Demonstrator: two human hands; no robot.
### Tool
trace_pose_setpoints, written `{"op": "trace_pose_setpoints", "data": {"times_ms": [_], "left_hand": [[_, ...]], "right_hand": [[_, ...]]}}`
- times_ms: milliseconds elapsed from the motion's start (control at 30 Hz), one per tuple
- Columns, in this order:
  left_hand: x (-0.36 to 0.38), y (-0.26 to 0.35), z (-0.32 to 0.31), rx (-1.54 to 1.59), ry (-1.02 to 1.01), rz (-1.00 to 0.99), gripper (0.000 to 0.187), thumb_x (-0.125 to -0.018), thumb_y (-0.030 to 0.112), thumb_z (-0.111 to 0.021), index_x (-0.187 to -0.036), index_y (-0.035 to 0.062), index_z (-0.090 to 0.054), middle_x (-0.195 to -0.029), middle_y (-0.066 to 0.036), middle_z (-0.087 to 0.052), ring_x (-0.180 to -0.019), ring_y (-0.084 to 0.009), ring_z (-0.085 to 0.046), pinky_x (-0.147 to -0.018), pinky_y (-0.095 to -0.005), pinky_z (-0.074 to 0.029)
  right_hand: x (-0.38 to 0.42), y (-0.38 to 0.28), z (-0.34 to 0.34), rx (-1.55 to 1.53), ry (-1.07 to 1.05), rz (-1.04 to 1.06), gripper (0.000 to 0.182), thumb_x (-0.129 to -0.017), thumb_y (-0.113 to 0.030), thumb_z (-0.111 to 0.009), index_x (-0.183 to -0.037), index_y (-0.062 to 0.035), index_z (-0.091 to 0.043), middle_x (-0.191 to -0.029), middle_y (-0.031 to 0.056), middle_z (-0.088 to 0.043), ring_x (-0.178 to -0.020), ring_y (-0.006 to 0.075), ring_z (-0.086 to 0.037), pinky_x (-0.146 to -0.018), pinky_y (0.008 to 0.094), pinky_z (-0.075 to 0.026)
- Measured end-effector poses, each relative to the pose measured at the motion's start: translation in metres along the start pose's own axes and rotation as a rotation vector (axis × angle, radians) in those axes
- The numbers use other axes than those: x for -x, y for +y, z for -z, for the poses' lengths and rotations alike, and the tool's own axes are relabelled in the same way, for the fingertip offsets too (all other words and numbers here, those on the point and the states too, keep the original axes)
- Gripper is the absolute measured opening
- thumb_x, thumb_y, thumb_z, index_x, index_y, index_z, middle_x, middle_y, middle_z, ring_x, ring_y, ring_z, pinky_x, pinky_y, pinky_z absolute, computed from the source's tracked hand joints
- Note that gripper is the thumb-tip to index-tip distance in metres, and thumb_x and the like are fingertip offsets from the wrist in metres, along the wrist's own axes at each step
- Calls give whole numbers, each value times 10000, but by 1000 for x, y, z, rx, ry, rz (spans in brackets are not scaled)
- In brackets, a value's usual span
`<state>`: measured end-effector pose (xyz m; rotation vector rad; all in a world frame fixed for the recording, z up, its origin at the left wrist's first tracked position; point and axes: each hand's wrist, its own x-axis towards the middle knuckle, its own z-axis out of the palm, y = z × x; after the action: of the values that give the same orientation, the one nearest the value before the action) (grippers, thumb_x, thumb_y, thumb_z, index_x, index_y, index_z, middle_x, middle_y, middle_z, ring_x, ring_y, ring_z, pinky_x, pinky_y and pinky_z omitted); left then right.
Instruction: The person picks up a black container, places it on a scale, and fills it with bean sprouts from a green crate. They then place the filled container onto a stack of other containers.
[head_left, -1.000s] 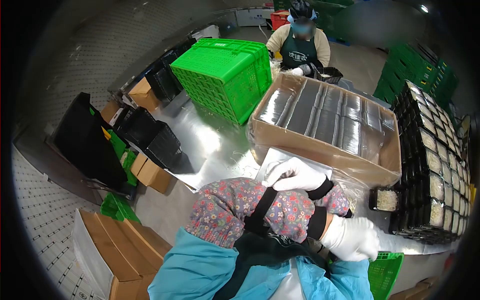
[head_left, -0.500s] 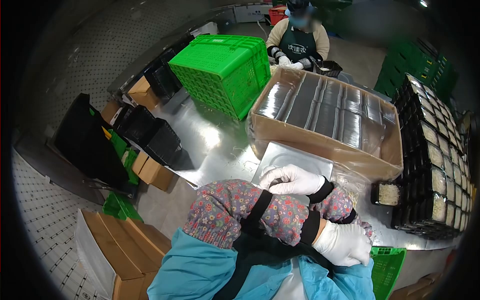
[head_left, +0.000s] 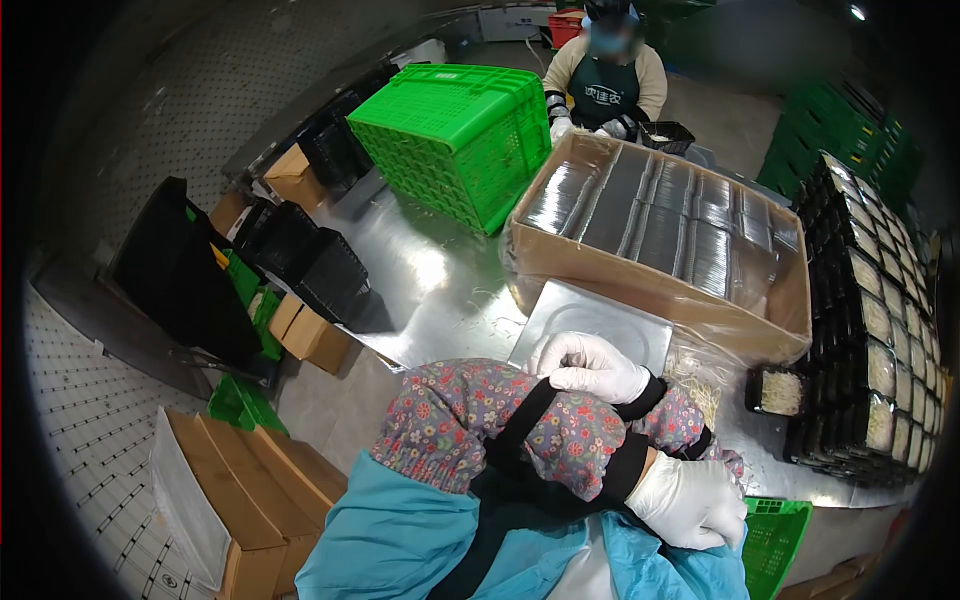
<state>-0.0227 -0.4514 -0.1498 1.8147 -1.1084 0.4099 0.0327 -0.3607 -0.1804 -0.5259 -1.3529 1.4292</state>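
Note:
My forearms cross in front of my chest, both in flowered oversleeves with black cuffs. My right hand (head_left: 592, 367), in a white glove, lies across my left sleeve (head_left: 580, 440) with its fingers pinched on a black strap (head_left: 527, 412) around that sleeve. My left hand (head_left: 690, 502), also gloved in white, rests at the lower right near my blue garment, its fingers curled in. Whatever those fingers may hold is hidden. Just beyond my right hand sits a square metal scale plate (head_left: 610, 315) on the steel table (head_left: 440, 240).
An open carton (head_left: 640, 285) of stacked black trays stands ahead, beside a green crate (head_left: 455, 140). Filled trays (head_left: 875, 330) are piled at right, with a single filled tray (head_left: 778, 391) nearby. Across the table, a co-worker (head_left: 607, 85) has gloved hands near a black basket (head_left: 667, 137).
My right hand has shifted slightly right, its fingers now closed at the strap on my left sleeve. My left hand stays almost in place. The co-worker's hands have moved apart.

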Motion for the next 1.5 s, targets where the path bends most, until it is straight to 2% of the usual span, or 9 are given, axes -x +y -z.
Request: {"op": "trace_pose_setpoints", "data": {"times_ms": [267, 333, 633, 700, 833, 967, 1100, 1367, 1500], "left_hand": [[-12, 15, 0, 313, 74, 215, 167, -798, 149, -583, -889, 97, -714, -793, -86, -677, -755, -268, -652, -692, -375, -518], [-16, 10, -3, 420, 99, 236, 171, -804, 127, -595, -912, 69, -713, -811, -89, -707, -749, -224, -678, -694, -328, -525], [-20, -10, -13, 611, 13, 454, 169, -824, 131, -598, -921, 54, -714, -850, -95, -712, -779, -214, -678, -724, -322, -521], [-14, -12, -5, 385, 67, 328, 172, -828, 132, -590, -922, 53, -711, -875, -108, -708, -802, -244, -676, -723, -330, -522], [0, -28, -18, 90, 40, 261, 138, -809, 137, -584, -900, 62, -656, -835, -106, -655, -765, -271, -645, -676, -375, -506], [6, -25, -21, -837, -168, -250, 178, -826, 187, -506, -843, 34, -594, -808, -85, -612, -726, -238, -595, -702, -399, -474], [11, 45, -3, -1412, -537, -163, 266, -861, 166, -474, -861, -68, -602, -844, -131, -592, -798, -288, -605, -828, -485, -498], [14, 101, 30, -1248, -488, -407, 211, -870, 169, -515, -937, -18, -585, -915, -120, -590, -863, -267, -582, -838, -426, -468], [32, 93, 20, -1224, -402, -429, 224, -895, 174, -507, -1014, -6, -563, -985, -117, -580, -929, -250, -562, -885, -413, -442]], "right_hand": [[-1, 8, -11, 19, 176, 176, 127, -944, -153, -593, -975, -33, -563, -999, 94, -581, -960, 203, -546, -894, 373, -421], [-10, 7, -12, 20, 115, 251, 69, -958, -75, -551, -1008, -27, -543, -1015, 69, -566, -933, 138, -533, -863, 300, -432], [-25, 30, 15, -66, 22, 143, 89, -956, -125, -575, -959, -37, -561, -912, 29, -579, -890, 100, -538, -798, 260, -437], [-25, 23, 26, -3, -54, 103, 118, -956, -149, -572, -975, -32, -570, -919, 46, -589, -890, 137, -550, -823, 294, -442], [-17, 20, 45, 67, 307, 104, 255, -974, -209, -546, -1141, -17, -565, -1049, 62, -614, -1030, 161, -568, -935, 326, -441], [24, 2, 60, 168, 162, -144, 314, -959, -150, -581, -1241, -16, -544, -1099, 52, -610, -1070, 123, -556, -929, 294, -449], [54, -10, 81, 309, 387, -250, 295, -943, -133, -618, -1207, -5, -577, -1114, 26, -623, -1007, 97, -572, -903, 272, -468], [27, -15, 13, 139, 181, -301, 252, -945, -98, -600, -1170, 10, -635, -1134, 63, -650, -1055, 128, -587, -934, 281, -465], [5, -23, -18, 396, 117, -43, 286, -913, -139, -654, -1165, -4, -649, -1052, 102, -670, -976, 170, -627, -865, 295, -493]]}}
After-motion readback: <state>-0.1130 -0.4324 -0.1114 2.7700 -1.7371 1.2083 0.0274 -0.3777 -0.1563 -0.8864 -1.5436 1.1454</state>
